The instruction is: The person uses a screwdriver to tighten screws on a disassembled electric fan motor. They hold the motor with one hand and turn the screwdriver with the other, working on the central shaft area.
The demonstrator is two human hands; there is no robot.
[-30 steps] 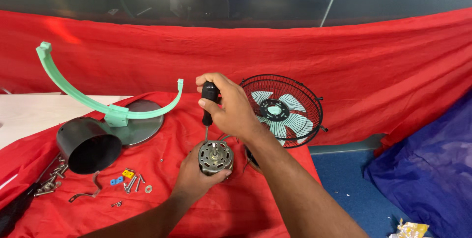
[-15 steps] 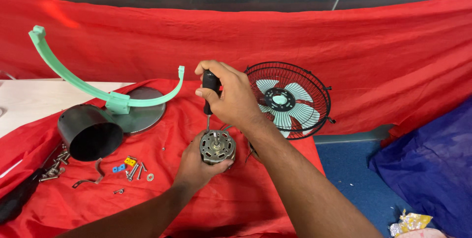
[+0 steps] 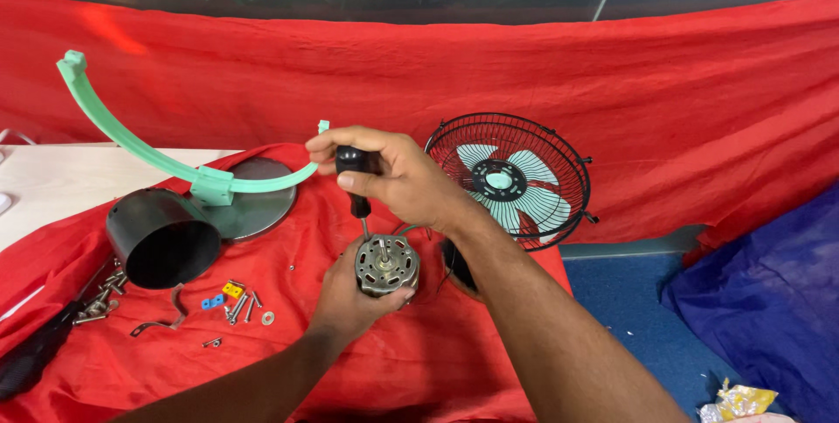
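Note:
My left hand (image 3: 350, 296) grips a round metal fan motor (image 3: 386, 264) from below, holding it just above the red cloth. My right hand (image 3: 398, 176) is closed around the black handle of a screwdriver (image 3: 354, 180), which stands upright with its tip on the motor's top face. A black wire fan cage with pale green blades (image 3: 509, 180) leans against the red backdrop just right of my right wrist.
A pale green curved bracket on a grey round base (image 3: 229, 185) stands at left, with a black cylindrical housing (image 3: 162, 238) in front of it. Loose screws, small blue and yellow parts (image 3: 229, 299) and a metal clip lie on the red cloth. A dark blue cloth (image 3: 769, 301) lies at right.
Both hands stay on the motor and screwdriver. My right hand's grip on the handle has turned slightly; the view has shifted a little.

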